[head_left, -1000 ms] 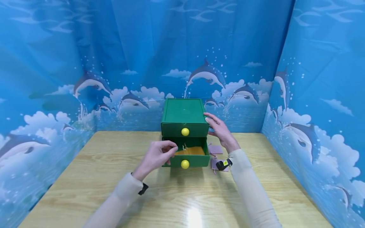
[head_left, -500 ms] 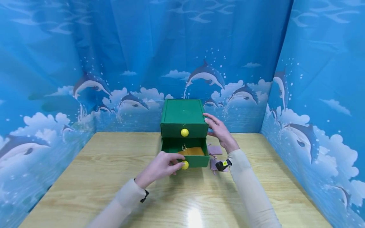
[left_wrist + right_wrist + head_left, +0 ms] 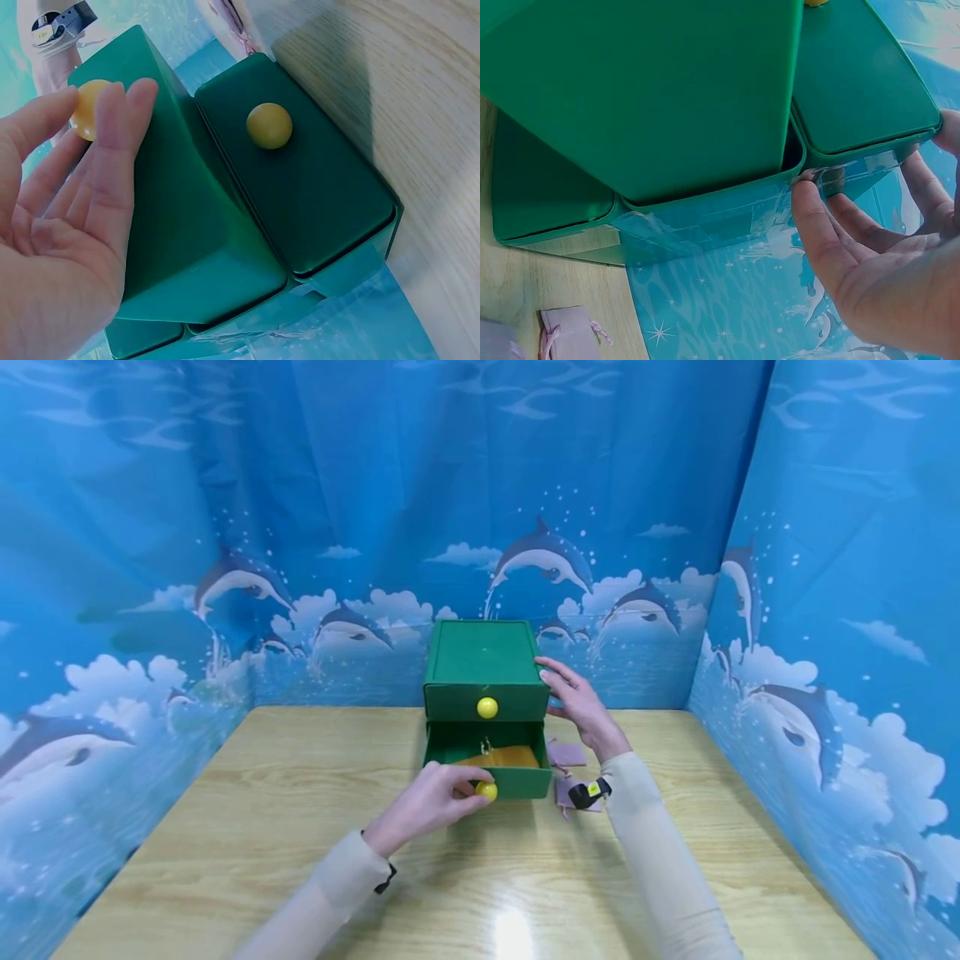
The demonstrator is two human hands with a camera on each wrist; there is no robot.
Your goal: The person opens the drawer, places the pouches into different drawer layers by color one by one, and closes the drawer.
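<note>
A green drawer cabinet (image 3: 483,652) stands at the back of the table, its middle drawer (image 3: 525,785) pulled out. Thumb and fingers of my left hand (image 3: 427,800) pinch that drawer's yellow knob (image 3: 85,114). Inside lie a flat tan-orange piece (image 3: 519,757) and a small gold-coloured item (image 3: 485,746), too small to make out. My right hand (image 3: 583,703) rests against the cabinet's right side near the top, fingers spread along its edge in the right wrist view. The top drawer (image 3: 450,702) is closed, with its own yellow knob (image 3: 487,707).
Below the pulled-out drawer, a closed bottom drawer (image 3: 322,202) with a yellow knob (image 3: 269,126) shows in the left wrist view. Two lilac drawstring pouches (image 3: 567,753) lie right of the cabinet on the wooden table (image 3: 330,752). A dolphin-print curtain (image 3: 360,527) hangs behind.
My left hand has moved from over the drawer's left side down and right to its knob, which it now pinches. The right hand and the drawer have stayed in place.
</note>
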